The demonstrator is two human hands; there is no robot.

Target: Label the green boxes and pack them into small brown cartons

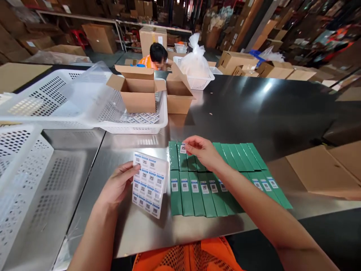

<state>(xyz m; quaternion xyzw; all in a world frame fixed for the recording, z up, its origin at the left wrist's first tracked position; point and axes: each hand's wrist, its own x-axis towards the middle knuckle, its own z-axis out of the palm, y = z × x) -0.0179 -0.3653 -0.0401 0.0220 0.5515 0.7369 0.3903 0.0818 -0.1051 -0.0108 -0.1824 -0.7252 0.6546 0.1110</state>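
My left hand [120, 183] grips a sheet of stickers [147, 184] printed with QR codes and blue bands, its thumb on the front. At the sheet's top right one sticker place is bare. Between the thumb and fingers of my right hand [200, 150] is a single sticker [183, 147], held over the back row of green boxes [237, 156]. A front row of green boxes [186, 203] lies against it, side by side on the metal table. The front boxes that show carry one sticker each; my right forearm hides some of them. No stickers show on the visible back boxes.
White plastic baskets [166, 120] stand at the left, one holding an open carton [139, 101] and more sticker sheets [149, 118]. Another open carton [178, 98] is beside it. Cardboard [327, 171] lies at the right. Across the table is a person [158, 56] near a tied white bag [194, 62].
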